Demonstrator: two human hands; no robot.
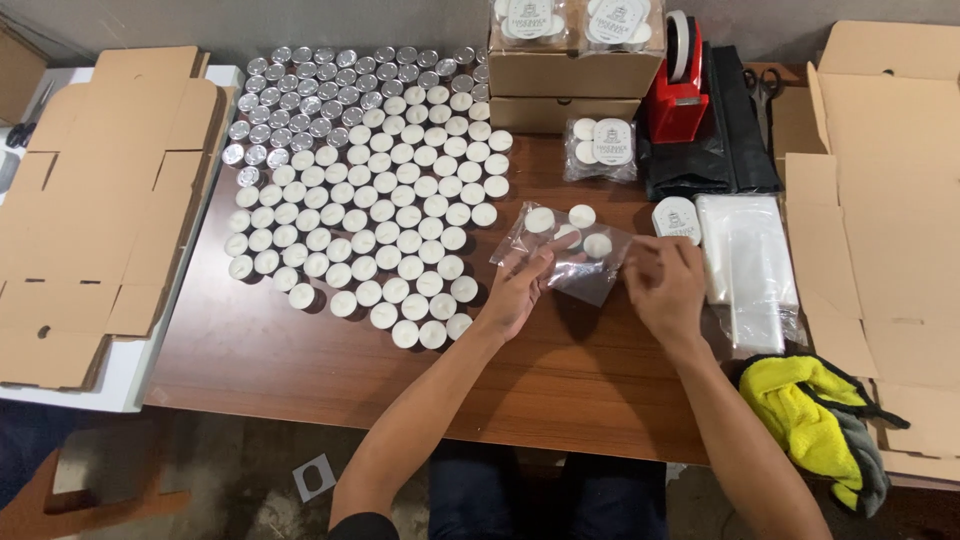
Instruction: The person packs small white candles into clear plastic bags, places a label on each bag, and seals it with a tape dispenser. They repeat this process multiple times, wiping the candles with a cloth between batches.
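At the centre of the frame, the left hand (517, 290) pinches the near edge of a clear plastic bag (570, 255) holding white tealight candles (597, 244), which lies on the wooden counter (300, 350). The right hand (665, 285) grips the bag's right side. A block of loose tealights (380, 220) fills the upper left

Both forearms reach forward, bare; left hand (517, 290) fingers curled in a pinching grip; right hand (667, 285) likewise, palm down.
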